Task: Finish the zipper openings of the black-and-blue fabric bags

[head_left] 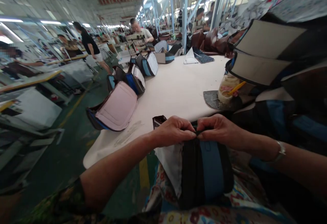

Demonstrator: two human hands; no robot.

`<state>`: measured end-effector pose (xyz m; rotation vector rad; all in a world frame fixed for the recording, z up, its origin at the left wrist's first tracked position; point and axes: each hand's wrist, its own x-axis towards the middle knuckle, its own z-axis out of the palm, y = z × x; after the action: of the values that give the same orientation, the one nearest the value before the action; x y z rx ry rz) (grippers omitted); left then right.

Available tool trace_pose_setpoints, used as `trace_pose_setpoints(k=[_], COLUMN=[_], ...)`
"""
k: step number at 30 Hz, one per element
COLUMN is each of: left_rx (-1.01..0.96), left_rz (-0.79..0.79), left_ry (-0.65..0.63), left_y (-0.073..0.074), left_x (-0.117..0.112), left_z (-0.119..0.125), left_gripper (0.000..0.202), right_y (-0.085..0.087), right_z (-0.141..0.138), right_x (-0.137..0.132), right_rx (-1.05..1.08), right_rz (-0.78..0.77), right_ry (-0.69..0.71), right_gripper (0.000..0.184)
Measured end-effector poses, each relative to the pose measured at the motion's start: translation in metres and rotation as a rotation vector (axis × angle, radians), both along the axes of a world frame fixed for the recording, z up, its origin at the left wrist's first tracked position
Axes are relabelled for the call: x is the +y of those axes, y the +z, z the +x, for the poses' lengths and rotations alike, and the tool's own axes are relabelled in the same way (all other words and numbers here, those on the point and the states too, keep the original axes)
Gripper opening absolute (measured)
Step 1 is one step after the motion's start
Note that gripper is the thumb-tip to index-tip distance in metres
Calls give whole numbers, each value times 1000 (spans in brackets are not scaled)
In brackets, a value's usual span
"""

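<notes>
A black bag piece with a blue band (212, 169) and white lining rests on my lap, over a floral apron. At its top edge, my left hand (176, 130) pinches the black fabric between thumb and forefinger. Close against it, my right hand (219, 132) pinches the same edge, thumb and fingers pressed together. The fingertips of both hands almost meet, and they hide the exact spot they grip. A dark corner of the piece shows just beyond my left hand.
A pale worktable (173, 91) lies ahead, with several bag pieces (119, 106) along its left edge. On the right, a jar (226, 87) with a yellow-handled tool stands on a dark board, beside stacked bag panels (268, 40). A person (143, 33) sits at a sewing machine beyond.
</notes>
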<state>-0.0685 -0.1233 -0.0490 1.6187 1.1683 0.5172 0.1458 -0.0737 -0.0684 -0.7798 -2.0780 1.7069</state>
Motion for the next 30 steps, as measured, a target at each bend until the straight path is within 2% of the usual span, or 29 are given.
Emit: trace_pose_setpoints(k=[3, 6, 10, 12, 14, 17, 19, 22, 25, 28, 30], left_rx=[41, 91, 260, 419, 601, 796, 814, 634, 340, 155, 87], left_rz=[53, 173, 510, 712, 880, 1054, 1103, 983, 657, 310, 157], left_ry=[-16, -39, -133, -201, -261, -315, -322, -297, -262, -237, -257], left_y=[1, 0, -2, -3, -4, -9, -12, -11, 0, 7, 5], left_x=[0, -1, -2, -4, -6, -11, -13, -13, -8, -1, 2], left_z=[2, 2, 3, 3, 2, 0, -2, -5, -3, 1, 5], left_gripper=[19, 20, 21, 21, 22, 24, 25, 26, 30, 40, 40], right_y=[-1, -1, 1, 1, 0, 0, 0, 1, 5, 6, 5], right_z=[-1, -1, -1, -2, -2, 0, 3, 8, 13, 18, 21], right_x=[0, -3, -8, -8, -9, -11, -13, -18, -20, -22, -24], right_rx=[-10, 11, -21, -97, -163, -179, -130, -35, -23, -83, -114], right_rz=[-34, 14, 256, 387, 449, 498, 625, 983, 1323, 1526, 1572], right_ry=[-8, -51, -110, -152, -184, -201, -192, -93, 30, 82, 113], right_gripper=[21, 23, 18, 11, 7, 6, 4, 10, 18, 23, 24])
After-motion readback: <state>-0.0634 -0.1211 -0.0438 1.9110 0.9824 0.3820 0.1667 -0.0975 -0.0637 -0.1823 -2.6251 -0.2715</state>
